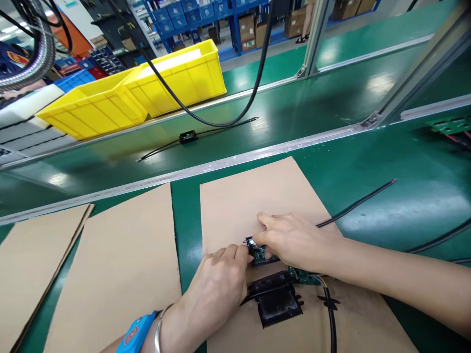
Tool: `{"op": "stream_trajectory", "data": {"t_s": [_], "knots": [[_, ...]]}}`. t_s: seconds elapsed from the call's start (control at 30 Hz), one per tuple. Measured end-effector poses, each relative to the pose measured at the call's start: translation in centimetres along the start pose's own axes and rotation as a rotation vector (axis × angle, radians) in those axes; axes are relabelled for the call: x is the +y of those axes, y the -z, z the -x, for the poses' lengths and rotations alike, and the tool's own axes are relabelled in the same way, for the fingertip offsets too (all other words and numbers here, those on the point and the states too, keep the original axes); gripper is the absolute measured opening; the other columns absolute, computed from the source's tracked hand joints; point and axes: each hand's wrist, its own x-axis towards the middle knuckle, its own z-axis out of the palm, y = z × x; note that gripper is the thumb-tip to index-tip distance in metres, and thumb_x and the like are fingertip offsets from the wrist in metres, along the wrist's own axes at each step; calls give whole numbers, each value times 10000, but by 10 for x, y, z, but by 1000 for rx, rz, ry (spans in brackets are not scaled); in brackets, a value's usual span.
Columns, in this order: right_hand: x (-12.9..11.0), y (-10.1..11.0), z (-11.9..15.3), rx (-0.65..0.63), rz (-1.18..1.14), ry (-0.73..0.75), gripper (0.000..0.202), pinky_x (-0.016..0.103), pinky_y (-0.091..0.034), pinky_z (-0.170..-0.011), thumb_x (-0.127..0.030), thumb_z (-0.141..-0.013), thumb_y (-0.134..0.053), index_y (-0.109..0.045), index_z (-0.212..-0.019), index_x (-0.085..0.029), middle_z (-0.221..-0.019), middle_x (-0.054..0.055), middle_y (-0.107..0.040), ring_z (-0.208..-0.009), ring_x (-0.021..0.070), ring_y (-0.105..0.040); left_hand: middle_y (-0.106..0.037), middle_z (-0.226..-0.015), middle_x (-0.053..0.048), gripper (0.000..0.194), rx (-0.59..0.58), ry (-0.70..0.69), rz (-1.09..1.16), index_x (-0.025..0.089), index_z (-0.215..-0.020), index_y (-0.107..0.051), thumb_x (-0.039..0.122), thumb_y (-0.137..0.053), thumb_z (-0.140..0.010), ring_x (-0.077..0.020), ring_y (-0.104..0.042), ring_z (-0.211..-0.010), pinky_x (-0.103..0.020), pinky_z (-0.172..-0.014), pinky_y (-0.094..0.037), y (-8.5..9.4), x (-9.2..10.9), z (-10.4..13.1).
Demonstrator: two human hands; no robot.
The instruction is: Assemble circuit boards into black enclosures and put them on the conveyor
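Both hands meet over a cardboard sheet (pixel 257 196) on the green bench. My right hand (pixel 294 240) pinches a small green circuit board (pixel 260 255) with a black part at its left end. My left hand (pixel 217 289), with a blue wristband and a metal bangle on the wrist, holds the same board from the left with its fingertips. Just below the board lies a black plastic housing (pixel 276 300) with a second green board (pixel 303 277) and a black cable (pixel 331 318) running toward me. A black wire with a red tip (pixel 358 202) leads off from under my right hand.
Two more cardboard sheets (pixel 117 274) lie to the left. Beyond a metal rail (pixel 206 169) runs a green conveyor belt (pixel 294 108) carrying a small black module with wires (pixel 188 137). Two yellow bins (pixel 147 88) stand behind it. A thick black cable (pixel 221 117) hangs down.
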Motion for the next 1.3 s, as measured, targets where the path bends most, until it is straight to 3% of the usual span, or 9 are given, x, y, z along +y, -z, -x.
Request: {"op": "stream_trajectory", "data": {"t_s": [0.27,0.43,0.53,0.67,0.8,0.93,1.07,1.2,1.3], "knots": [[0,4,-1,-14,-9,12,85,271,-135,-470,-146,-826,-618,-658,-823,-222,-822,23,-503,-523,116,-400,-600,-729,-80,264,-137,-90,-454,103,-911,-596,-45,-475,-730,-227,-602,-588,-308,-448,-495,1,13,-2],[1,2,-2,35,15,35,65,283,-264,-574,-163,-822,-664,-668,-811,-227,-834,44,-543,-769,209,-511,-577,-682,-86,228,-249,-97,-655,106,-785,-605,-57,-451,-743,-195,-553,-550,-245,-401,-398,6,27,-13],[2,6,-4,24,9,67,71,317,-331,-672,-215,-772,-743,-687,-816,-224,-836,55,-580,-934,267,-505,-588,-716,-77,217,-180,-58,-490,123,-827,-600,-36,-465,-766,-212,-563,-582,-274,-434,-418,4,18,-12],[0,14,-12,9,-71,51,117,331,-393,-752,-230,-756,-751,-677,-843,-203,-844,38,-636,-897,235,-554,-597,-789,-52,101,7,29,-211,173,-869,-577,121,-494,-895,-209,-578,-677,-297,-536,-456,-2,-1,-3],[-8,14,-31,-49,-76,-19,239,315,-435,-712,-364,-771,-747,-646,-845,-161,-799,55,-668,-830,232,-603,-566,-756,-23,224,137,-87,-88,190,-846,-561,39,-407,-906,-171,-516,-654,-290,-572,-422,-11,-13,2],[-20,9,-46,-147,34,-71,184,326,-432,-674,-274,-736,-750,-650,-845,-166,-825,65,-686,-857,263,-617,-538,-724,-24,275,209,-171,-18,180,-836,-568,-8,-371,-875,-172,-486,-663,-306,-586,-412,-22,-19,1],[-19,7,-37,-63,17,-44,140,336,-431,-731,-226,-773,-720,-634,-870,-173,-861,48,-681,-888,246,-605,-543,-739,-30,225,182,-173,11,175,-797,-566,20,-417,-865,-179,-493,-673,-312,-585,-428,-22,-22,-2],[-7,13,-10,-15,-25,3,267,355,-432,-780,-410,-812,-723,-616,-875,-173,-890,51,-662,-913,243,-586,-576,-840,-49,179,73,-97,74,166,-894,-581,52,-443,-877,-202,-525,-756,-348,-676,-484,-5,-21,-2],[-2,16,7,-2,-14,-29,406,379,-434,-793,-496,-725,-776,-613,-908,-171,-911,63,-636,-928,263,-563,-600,-981,-86,241,85,-181,205,151,-1054,-580,63,-434,-882,-220,-545,-872,-380,-776,-498,7,-16,-3]]}}
